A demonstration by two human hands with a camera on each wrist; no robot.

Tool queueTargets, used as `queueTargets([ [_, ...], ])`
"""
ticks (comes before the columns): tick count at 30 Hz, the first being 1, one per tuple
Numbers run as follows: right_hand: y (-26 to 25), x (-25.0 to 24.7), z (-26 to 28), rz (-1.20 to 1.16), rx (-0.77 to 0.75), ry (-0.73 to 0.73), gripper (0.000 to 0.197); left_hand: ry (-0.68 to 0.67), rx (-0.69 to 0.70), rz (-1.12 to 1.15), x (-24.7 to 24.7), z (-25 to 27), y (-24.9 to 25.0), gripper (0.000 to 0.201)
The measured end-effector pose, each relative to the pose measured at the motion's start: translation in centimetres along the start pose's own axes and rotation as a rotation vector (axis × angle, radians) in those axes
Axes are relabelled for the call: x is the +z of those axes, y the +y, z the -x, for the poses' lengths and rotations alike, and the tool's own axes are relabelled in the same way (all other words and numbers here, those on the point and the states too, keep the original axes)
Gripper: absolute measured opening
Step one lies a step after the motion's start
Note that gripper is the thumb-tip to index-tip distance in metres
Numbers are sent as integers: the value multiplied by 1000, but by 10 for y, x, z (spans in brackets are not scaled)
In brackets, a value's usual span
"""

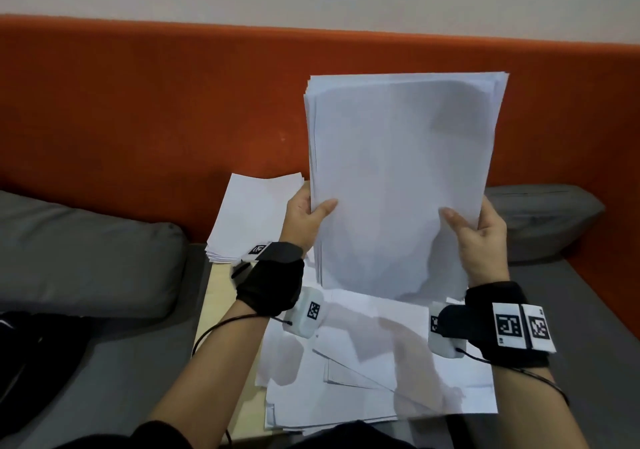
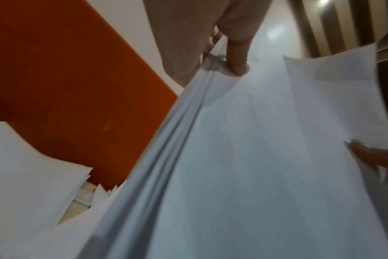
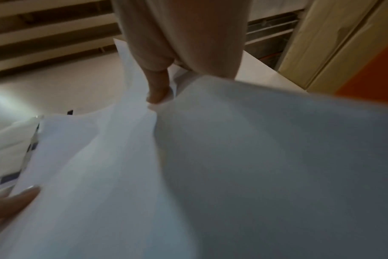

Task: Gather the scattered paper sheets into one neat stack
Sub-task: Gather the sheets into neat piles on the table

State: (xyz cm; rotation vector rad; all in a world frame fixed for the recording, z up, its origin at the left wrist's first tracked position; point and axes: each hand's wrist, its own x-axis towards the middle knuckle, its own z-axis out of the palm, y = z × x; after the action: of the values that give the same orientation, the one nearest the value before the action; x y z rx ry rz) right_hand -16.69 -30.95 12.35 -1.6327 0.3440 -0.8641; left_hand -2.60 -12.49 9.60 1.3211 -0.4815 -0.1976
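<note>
I hold a thick bundle of white sheets (image 1: 401,178) upright above the table, its lower edge near the loose sheets. My left hand (image 1: 308,216) grips the bundle's left edge, thumb on the front. My right hand (image 1: 474,233) grips the right edge the same way. The left wrist view shows the bundle (image 2: 244,157) edge-on with my thumb (image 2: 238,57) pressed on it. In the right wrist view the bundle (image 3: 233,166) fills the frame. Several loose sheets (image 1: 374,362) lie fanned on the table below. A second pile of sheets (image 1: 249,220) lies at the table's far left.
The small wooden table (image 1: 211,310) stands between grey seat cushions (image 1: 79,251) on the left and another cushion (image 1: 543,220) on the right. An orange backrest (image 1: 156,109) runs behind. A dark bag or cloth (image 1: 31,355) lies at the lower left.
</note>
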Motion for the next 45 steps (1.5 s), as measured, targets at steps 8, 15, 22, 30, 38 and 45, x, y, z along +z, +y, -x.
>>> queueTargets([
  [8, 12, 12, 9, -76, 23, 48, 47, -27, 190, -116, 8, 12, 6, 33],
  [15, 71, 29, 26, 238, 484, -123, 32, 33, -62, -348, -6, 17, -41, 37],
  [22, 88, 0, 9, 372, 489, 96, 31, -48, -336, -301, -21, 14, -67, 29],
  [30, 151, -21, 45, 916, 877, -73, 33, -422, -746, -750, -12, 38, -119, 54],
  [38, 162, -9, 42, 1036, 905, -109, 31, -421, -822, -710, -1, 31, -114, 60],
  [45, 158, -6, 41, 1089, 974, -78, 33, -524, -729, -895, -5, 28, -126, 37],
])
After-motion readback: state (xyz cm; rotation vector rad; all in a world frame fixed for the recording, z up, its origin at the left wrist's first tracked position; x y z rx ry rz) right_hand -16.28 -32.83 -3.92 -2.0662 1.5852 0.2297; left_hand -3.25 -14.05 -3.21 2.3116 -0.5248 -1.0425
